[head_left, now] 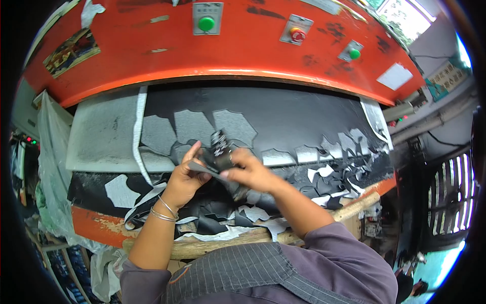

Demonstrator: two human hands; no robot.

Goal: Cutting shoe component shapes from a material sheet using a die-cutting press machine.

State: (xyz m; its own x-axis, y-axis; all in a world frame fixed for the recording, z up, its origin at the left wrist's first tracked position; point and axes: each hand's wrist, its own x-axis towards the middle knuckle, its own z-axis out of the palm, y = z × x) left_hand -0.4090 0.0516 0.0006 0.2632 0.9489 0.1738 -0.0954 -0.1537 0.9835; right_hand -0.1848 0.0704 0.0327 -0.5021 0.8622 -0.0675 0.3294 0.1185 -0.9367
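Both hands meet over the cutting bed. My left hand (183,181), with bangles at the wrist, pinches a thin grey-black cut piece (201,167) between thumb and fingers. Closed against the near side of a dark object with white marks (219,144) is my right hand (251,171); blur hides the object's exact kind. Beyond them lies a black sheet (298,114), with large angular cut-outs (195,125) showing pale grey along its near part. Black and white scraps (212,213) lie below my hands.
An orange press (243,48) spans the far side, with green buttons (206,24) and a red knob (297,34). More offcuts (344,175) pile at the right. A wooden pole (202,248) runs along the near edge. Clear plastic sheeting (53,167) hangs at the left.
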